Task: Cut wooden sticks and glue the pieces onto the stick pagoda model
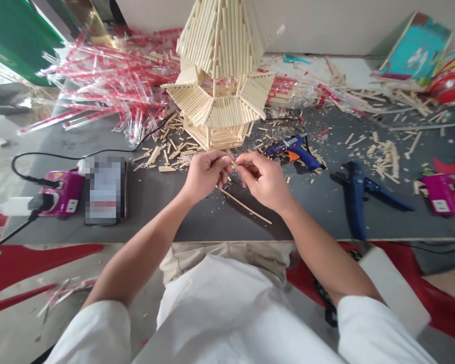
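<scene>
My left hand [207,174] and my right hand [263,178] meet above the table's near middle, fingertips pinched together. Between them is a tiny pale piece [233,165], too small to name. A thin wooden stick [246,206] lies on the table just below my hands. Right behind my fingers stands a pagoda-like model [222,108] built of bamboo sticks, with a tall slatted roof and a lower flared tier. A blue hot glue gun [298,150] with an orange trigger rests to the right of my right hand.
Clear-and-red plastic wrappers [114,86] are heaped at the back left. A phone [105,189] and a purple power strip [66,191] with cables lie left. Blue cutting pliers [358,194] and another purple power block [445,194] are right. Stick offcuts [387,156] litter the dark table [311,222].
</scene>
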